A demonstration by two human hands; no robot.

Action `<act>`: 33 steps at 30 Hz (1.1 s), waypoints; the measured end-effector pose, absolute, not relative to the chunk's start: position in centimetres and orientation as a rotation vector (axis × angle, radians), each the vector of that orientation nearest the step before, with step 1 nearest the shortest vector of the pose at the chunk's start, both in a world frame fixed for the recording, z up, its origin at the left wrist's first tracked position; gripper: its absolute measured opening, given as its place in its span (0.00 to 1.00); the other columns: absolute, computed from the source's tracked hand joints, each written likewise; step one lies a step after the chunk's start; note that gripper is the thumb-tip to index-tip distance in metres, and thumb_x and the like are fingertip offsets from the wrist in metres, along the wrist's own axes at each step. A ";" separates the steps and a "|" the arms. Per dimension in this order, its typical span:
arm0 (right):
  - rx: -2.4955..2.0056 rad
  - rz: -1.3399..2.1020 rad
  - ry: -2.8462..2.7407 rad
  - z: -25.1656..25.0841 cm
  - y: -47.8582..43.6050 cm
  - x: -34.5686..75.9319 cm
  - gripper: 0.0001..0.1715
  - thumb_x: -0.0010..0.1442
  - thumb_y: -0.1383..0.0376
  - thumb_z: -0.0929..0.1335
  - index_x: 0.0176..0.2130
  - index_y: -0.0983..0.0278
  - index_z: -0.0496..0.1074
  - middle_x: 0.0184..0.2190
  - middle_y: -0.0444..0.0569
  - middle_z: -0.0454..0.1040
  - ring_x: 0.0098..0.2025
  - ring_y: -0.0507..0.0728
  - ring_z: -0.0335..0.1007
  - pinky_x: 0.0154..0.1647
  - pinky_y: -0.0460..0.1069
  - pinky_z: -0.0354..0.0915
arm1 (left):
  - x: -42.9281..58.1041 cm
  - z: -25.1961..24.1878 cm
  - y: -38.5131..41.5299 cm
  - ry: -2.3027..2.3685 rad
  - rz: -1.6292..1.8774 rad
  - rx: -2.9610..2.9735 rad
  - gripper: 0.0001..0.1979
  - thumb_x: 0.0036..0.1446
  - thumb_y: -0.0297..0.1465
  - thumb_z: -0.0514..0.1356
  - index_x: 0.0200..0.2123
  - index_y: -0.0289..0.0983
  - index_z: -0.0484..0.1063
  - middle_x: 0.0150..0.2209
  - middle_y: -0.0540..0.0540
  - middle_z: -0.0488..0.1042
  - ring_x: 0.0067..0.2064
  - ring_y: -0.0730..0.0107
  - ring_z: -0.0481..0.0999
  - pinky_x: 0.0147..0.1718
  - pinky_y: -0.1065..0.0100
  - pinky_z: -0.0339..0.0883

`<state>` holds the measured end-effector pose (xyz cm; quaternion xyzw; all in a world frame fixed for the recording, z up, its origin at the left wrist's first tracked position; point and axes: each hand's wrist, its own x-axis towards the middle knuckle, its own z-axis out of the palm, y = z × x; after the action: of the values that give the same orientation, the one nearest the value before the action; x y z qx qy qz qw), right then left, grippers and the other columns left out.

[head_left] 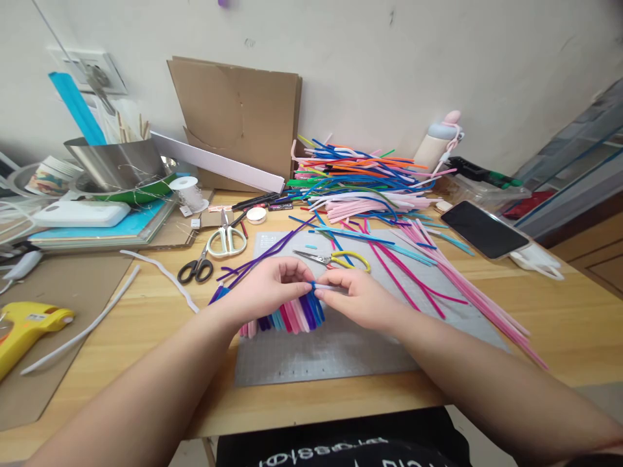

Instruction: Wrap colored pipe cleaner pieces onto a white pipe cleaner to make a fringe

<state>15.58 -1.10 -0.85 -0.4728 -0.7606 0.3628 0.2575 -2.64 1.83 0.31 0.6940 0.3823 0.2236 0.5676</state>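
Over the grey cutting mat [311, 363], my left hand [272, 285] pinches the upper right end of a row of pipe cleaners [292, 316] in pink, red, light blue, blue and purple. The row hangs below its fingers, and the hand and wrist hide part of it. Close beside it, my right hand [357, 295] is closed on a pale pipe cleaner stem [331, 287]. That stem meets the blue end of the row between both hands' fingertips. Yellow-handled pliers [348, 259] lie on the mat just beyond the hands.
Scissors with white handles [226, 241] and black-handled scissors [195, 270] lie left of the mat. A pile of pipe cleaners [360, 181] sits behind it. A phone [484, 228] is at the right, a yellow glue gun [32, 327] at the left.
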 end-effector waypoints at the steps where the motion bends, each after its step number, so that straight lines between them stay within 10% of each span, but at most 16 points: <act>1: -1.279 0.948 -2.088 -0.8 -1.1 15.7 0.12 0.56 0.62 0.63 0.36 0.64 0.73 0.31 0.47 0.73 0.35 0.55 0.66 0.36 0.49 0.59 | -2.6 0.3 1.8 0.917 0.513 1.664 0.06 0.50 0.29 0.57 0.32 0.33 0.68 0.27 0.50 0.70 0.27 0.77 0.67 0.27 0.74 0.61; 8: -1.312 0.613 -2.237 -0.5 -1.3 15.9 0.09 0.56 0.64 0.64 0.33 0.60 0.74 0.30 0.45 0.75 0.34 0.55 0.66 0.43 0.53 0.54 | -2.6 0.5 1.4 1.037 0.467 1.827 0.07 0.49 0.32 0.57 0.31 0.35 0.71 0.26 0.49 0.73 0.27 0.74 0.70 0.26 0.73 0.63; 33: -1.310 1.292 -1.555 -1.5 -1.2 15.0 0.07 0.48 0.66 0.65 0.22 0.67 0.68 0.21 0.43 0.67 0.25 0.50 0.61 0.29 0.46 0.58 | -2.3 0.6 1.0 0.915 0.650 2.047 0.03 0.51 0.29 0.56 0.29 0.35 0.67 0.32 0.47 0.72 0.34 0.71 0.70 0.36 0.69 0.64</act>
<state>15.01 -1.15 -1.51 -0.5076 -0.6026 0.5006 0.3585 -2.32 0.99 0.59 0.8066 0.3603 0.2560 0.3926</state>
